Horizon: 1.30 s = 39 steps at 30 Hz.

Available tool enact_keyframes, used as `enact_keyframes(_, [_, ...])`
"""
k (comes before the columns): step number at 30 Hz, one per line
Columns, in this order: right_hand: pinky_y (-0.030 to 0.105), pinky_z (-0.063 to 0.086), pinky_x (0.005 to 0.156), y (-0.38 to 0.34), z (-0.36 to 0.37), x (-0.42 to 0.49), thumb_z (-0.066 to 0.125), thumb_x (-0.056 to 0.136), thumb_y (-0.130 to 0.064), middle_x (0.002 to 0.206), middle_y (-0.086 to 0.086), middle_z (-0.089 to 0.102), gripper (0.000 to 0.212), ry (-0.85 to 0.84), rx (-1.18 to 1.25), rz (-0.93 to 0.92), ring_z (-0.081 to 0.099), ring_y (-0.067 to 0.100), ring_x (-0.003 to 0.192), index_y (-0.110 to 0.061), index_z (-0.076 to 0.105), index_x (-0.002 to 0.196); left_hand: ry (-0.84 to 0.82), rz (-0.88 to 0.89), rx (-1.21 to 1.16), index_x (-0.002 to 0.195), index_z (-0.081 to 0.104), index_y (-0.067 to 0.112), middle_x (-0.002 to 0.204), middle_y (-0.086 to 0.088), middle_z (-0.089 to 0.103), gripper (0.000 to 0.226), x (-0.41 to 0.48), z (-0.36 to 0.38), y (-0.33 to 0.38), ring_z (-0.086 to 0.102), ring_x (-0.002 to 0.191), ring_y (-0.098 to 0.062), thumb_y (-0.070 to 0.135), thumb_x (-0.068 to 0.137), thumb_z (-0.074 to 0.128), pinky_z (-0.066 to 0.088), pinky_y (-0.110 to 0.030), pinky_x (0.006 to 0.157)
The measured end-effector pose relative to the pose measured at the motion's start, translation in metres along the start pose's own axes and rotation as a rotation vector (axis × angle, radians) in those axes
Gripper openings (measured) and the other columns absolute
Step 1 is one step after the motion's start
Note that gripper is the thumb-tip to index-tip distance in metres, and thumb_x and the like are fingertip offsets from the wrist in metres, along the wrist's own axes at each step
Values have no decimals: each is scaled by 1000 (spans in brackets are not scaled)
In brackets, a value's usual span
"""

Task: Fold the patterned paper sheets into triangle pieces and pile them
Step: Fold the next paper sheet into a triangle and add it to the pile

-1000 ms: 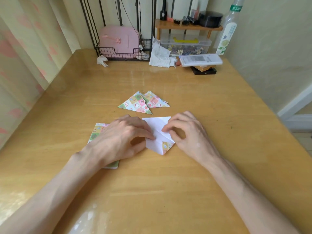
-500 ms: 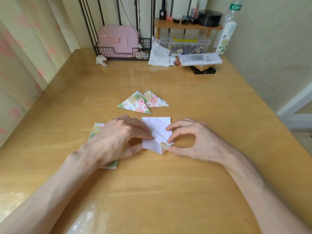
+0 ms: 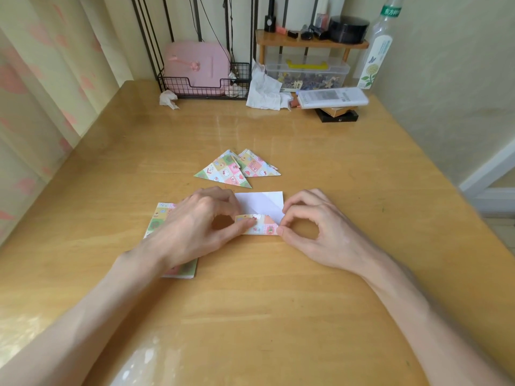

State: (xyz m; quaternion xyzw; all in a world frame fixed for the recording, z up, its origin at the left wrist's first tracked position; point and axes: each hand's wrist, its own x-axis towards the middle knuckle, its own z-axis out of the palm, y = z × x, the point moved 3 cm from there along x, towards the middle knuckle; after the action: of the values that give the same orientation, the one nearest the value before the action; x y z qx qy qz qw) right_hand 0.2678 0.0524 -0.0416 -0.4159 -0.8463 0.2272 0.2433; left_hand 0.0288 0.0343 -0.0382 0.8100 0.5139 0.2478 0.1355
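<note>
Here, at the centre of the wooden table, lies the sheet being folded, white side up, with a diagonal crease across it. Its near edge is turned over as a narrow patterned strip.

Left hand: enters from 9 o'clock of the sheet. The curled index finger and thumb close narrowly on the strip's left end, with the thumb lying on the pattern.

Right hand: enters from 3 o'clock. The thumb and index finger tips pinch the sheet's right edge where the strip begins, and the other fingers are loosely curled.

Finished triangle pieces: two overlapping, pattern up, at 11 o'clock of the sheet and just apart from it.

Stack of unfolded patterned sheets: at 8 o'clock, largely covered by the left hand and wrist.

At 12 o'clock, on the table's far edge, are a wire basket, a crumpled tissue and a white remote control.
</note>
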Motion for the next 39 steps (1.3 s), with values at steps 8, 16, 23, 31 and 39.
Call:
enact_keyframes(8, [15, 34, 98, 3, 9, 0, 65, 92, -51, 102, -12, 54, 28, 46, -7, 92, 45, 9, 114, -25, 70, 82, 13, -109, 7, 66, 55, 24, 80, 11, 56, 46, 1, 4, -2, 53, 86, -5, 63, 90, 58, 30, -18, 71])
enact_keyframes(16, [23, 24, 96, 1, 15, 2, 61, 79, -67, 105, -13, 51, 36, 125, -71, 218, 36, 9, 114, -33, 68, 70, 54, -218, 54, 57, 45, 33, 78, 13, 55, 46, -1, 10, -3, 49, 86, -8, 66, 84, 62, 29, -14, 69])
enact_keyframes(23, [24, 17, 86, 4, 15, 3, 69, 77, -67, 107, -18, 48, 31, 121, -130, 276, 33, 6, 115, -38, 66, 67, 59, -227, 89, 58, 52, 32, 79, 12, 56, 43, 0, 10, -1, 51, 85, -15, 65, 82, 64, 37, -33, 77])
enact_keyframes(31, [26, 17, 86, 2, 16, 4, 69, 74, -70, 107, -18, 48, 33, 118, -141, 300, 33, 5, 113, -38, 67, 65, 39, -243, 112, 59, 57, 30, 81, 11, 58, 42, 1, 9, -2, 52, 86, -14, 64, 82, 67, 34, -31, 76])
enact_keyframes(39, [28, 19, 89, 1, 16, 6, 73, 75, -67, 108, -18, 47, 31, 106, -166, 321, 34, 6, 114, -38, 66, 66, 37, -256, 117, 59, 57, 30, 80, 10, 60, 43, 1, 9, -1, 55, 86, -15, 65, 81, 67, 35, -32, 75])
